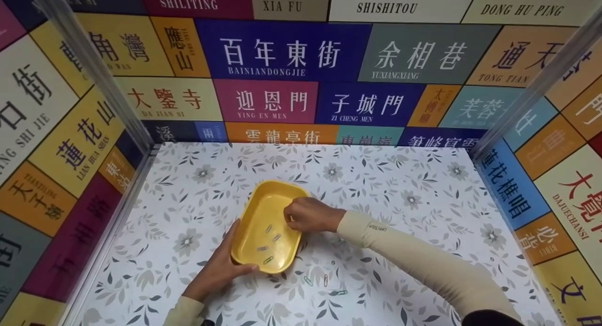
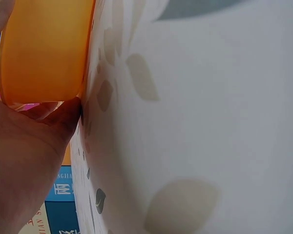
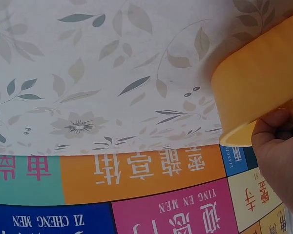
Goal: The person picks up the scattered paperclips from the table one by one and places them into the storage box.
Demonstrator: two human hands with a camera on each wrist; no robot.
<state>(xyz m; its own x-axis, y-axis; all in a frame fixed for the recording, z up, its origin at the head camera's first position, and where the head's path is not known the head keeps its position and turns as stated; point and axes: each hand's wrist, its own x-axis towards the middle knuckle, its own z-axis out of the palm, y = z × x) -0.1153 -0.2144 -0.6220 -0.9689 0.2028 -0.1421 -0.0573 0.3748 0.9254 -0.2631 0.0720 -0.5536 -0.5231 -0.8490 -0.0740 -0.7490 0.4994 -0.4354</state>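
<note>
A yellow plastic tray point(image 1: 273, 203) stands on the table, several paper clips point(image 1: 262, 248) lying on its floor toward the near end, one of them a green clip point(image 1: 268, 259). My left hand point(image 1: 221, 269) grips the tray's near left corner, thumb along the near rim. In the left wrist view that hand point(image 2: 27, 151) is against the orange-looking tray wall point(image 2: 44, 53). My right hand point(image 1: 312, 214) is at the tray's right rim, fingers curled inward over it. Its fingertips are hidden, so whether they pinch anything does not show; the right wrist view has the hand point(image 3: 281, 146) beside the rim.
On the table in front of the tray lie a green paper clip point(image 1: 308, 281), a reddish clip point(image 1: 325, 280) and another green clip point(image 1: 339, 292). The floral tabletop point(image 1: 385, 175) is bounded by walls point(image 1: 287, 48) of coloured sign panels at the back and both sides.
</note>
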